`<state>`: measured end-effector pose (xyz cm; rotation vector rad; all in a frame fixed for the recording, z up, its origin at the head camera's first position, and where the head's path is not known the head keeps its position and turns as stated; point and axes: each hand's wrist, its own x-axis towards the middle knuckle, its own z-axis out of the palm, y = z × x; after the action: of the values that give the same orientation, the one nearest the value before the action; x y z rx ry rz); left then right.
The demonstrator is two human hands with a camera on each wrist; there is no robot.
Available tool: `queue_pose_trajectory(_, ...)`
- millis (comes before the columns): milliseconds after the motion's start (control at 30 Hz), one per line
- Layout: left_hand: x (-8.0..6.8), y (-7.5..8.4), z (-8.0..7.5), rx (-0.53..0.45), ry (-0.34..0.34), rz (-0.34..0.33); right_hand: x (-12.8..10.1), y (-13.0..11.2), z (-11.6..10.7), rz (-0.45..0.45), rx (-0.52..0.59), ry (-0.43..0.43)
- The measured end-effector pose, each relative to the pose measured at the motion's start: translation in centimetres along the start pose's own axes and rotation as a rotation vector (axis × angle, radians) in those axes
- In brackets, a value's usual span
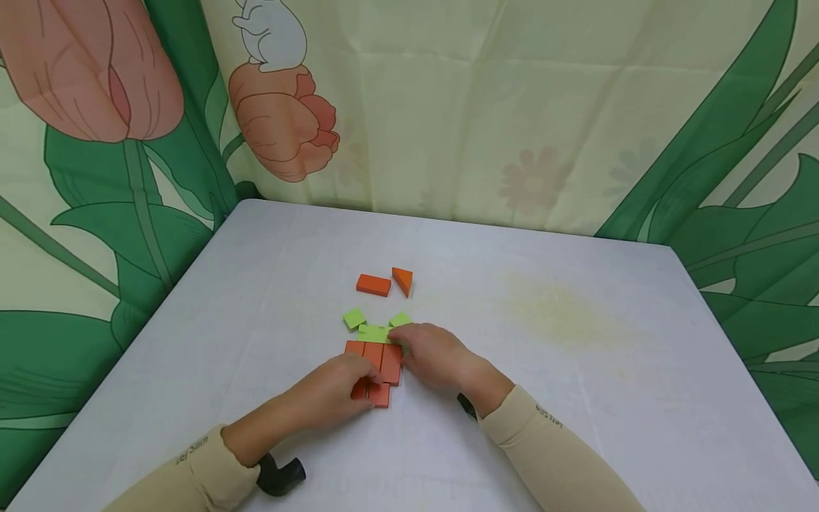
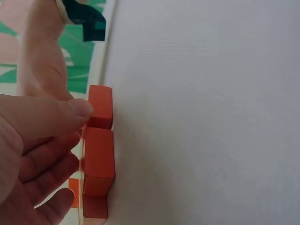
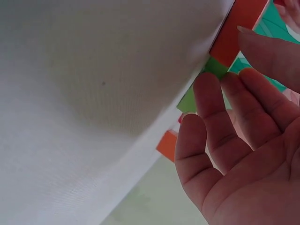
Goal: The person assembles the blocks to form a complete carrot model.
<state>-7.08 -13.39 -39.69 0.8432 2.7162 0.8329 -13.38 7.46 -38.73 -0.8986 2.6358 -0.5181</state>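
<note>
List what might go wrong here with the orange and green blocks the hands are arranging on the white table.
1. The left hand and right hand crowd the packed orange rectangular blocks; a nudge might knock the row crooked.
2. The right hand's fingers touch the green flat blocks, which may slide.
3. The hands hide part of the arrangement, so gaps might go unnoticed.

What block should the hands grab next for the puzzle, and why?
Probably the orange rectangle beyond the green pieces. It lies loose and apart, beside the orange triangle, and looks like the orange blocks both the left hand and the right hand are pressing together.
</note>
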Motion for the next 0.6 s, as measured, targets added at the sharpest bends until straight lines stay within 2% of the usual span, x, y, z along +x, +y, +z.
queue_pose_trajectory(267, -0.5, -0.9, -1.2, -0.018, -0.052, -0.061, 0.1, -0.1, 0.1, -0.003, -0.011, 0.003)
queue_pose_trajectory(400, -0.9, -1.8, -1.7, 0.017, -0.063, -0.047, 0.2, -0.1, 0.1, 0.006, -0.012, -0.001)
queue_pose_trajectory(600, -1.0, -2.2, -1.6, 0.022, -0.058, -0.023, 0.2, -0.1, 0.0, 0.021, 0.002, -0.007)
